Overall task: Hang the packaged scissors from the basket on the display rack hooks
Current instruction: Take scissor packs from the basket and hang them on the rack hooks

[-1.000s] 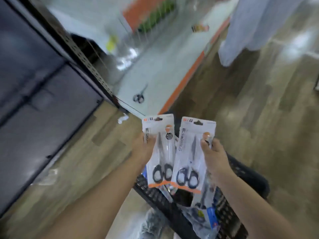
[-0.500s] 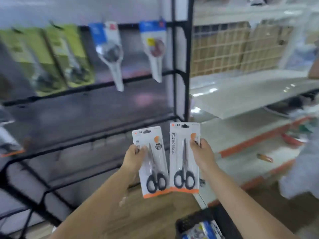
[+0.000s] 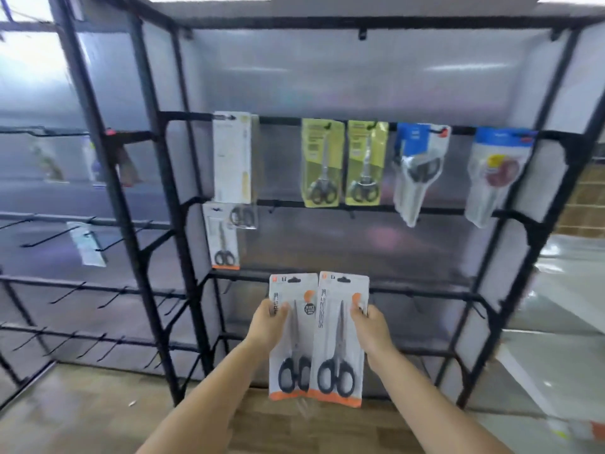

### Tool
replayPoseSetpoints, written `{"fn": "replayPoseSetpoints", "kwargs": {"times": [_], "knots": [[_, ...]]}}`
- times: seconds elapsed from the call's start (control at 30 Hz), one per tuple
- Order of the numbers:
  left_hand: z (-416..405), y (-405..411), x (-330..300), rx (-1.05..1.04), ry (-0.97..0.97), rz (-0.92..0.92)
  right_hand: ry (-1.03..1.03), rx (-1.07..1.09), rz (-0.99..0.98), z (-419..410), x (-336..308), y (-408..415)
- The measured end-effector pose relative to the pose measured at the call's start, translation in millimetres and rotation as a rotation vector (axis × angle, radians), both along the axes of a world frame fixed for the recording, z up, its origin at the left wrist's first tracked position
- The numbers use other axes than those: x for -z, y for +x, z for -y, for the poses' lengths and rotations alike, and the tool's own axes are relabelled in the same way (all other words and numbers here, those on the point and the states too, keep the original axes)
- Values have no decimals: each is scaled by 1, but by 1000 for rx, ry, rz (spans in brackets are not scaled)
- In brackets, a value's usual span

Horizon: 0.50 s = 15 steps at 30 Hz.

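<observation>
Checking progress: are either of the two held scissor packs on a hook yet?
No: the left hand and right hand hold both packs in front of the rack.

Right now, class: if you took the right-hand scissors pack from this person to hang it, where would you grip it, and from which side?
Grip the right-hand scissors pack by its right edge, at mid height, as the right hand does. The card is flat and upright, so a thumb-in-front pinch from the side suits it. That leaves the hang hole at the top free for a hook.

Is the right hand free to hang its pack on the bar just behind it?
Probably yes. The right hand holds its scissors pack just in front of the bar; nothing hangs there, though the hooks look blurred.
</observation>
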<state>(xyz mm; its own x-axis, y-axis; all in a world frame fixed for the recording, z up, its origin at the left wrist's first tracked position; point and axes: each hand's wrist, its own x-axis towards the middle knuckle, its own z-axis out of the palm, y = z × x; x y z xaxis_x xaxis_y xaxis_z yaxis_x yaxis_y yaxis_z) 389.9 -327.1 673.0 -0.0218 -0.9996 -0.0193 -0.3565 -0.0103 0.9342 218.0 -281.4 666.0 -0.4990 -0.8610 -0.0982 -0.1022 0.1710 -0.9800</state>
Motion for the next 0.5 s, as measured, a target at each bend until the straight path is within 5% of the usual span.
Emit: {"fn": "replayPoseSetpoints", "kwargs": {"times": [0.5], "knots": [[90, 99, 21, -59, 72, -43, 65, -72, -133, 121, 22, 77]]}}
